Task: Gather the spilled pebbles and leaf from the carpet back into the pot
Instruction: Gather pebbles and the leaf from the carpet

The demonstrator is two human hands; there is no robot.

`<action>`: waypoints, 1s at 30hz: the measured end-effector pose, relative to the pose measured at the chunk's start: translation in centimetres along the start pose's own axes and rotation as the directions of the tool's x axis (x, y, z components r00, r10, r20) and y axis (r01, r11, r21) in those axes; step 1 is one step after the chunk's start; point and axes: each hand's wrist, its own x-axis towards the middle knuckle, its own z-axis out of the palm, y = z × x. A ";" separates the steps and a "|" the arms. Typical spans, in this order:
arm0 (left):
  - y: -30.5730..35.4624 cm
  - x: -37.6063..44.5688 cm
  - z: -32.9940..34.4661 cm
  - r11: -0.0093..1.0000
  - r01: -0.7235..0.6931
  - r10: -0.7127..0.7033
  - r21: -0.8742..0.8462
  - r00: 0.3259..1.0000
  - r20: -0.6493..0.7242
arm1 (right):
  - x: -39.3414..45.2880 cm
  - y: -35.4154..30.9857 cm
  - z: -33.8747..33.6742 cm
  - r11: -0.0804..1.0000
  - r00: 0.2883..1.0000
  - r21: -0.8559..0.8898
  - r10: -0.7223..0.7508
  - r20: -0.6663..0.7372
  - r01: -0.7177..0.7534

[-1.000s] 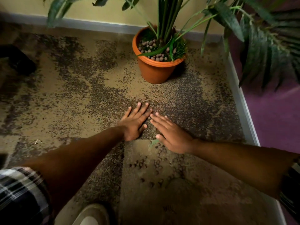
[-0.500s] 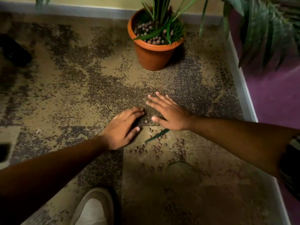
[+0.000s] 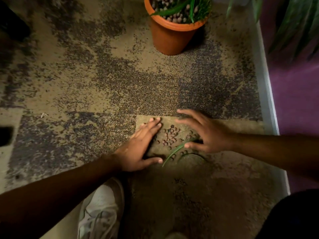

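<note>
Several small brown pebbles (image 3: pixel 170 137) lie bunched on the mottled carpet (image 3: pixel 96 80) between my two hands. A narrow green leaf (image 3: pixel 173 152) rests just below them, its tip pointing down-left. My left hand (image 3: pixel 139 147) lies edge-on against the left side of the pile, fingers together, holding nothing. My right hand (image 3: pixel 205 133) arches over the right side with fingers spread, its thumb touching the leaf. The terracotta pot (image 3: pixel 170 38) with a green plant and more pebbles stands at the top, well beyond the hands.
A white skirting strip (image 3: pixel 265 94) and a purple wall bound the carpet on the right. Dark palm fronds (image 3: pixel 293 23) hang at the upper right. My white shoe (image 3: pixel 101 207) is at the bottom. A dark object (image 3: pixel 12 26) lies at the far left.
Both hands have swept toward me and closed in on the pebbles, which are now bunched together instead of scattered. The view has tilted down, so the pot sits higher in the frame.
</note>
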 end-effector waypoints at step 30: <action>-2.8 -2.0 1.1 0.892 0.000 -0.004 0.452 1.000 0.007 | -3.3 -7.9 11.4 0.869 0.908 -0.267 -0.412 0.078 0.417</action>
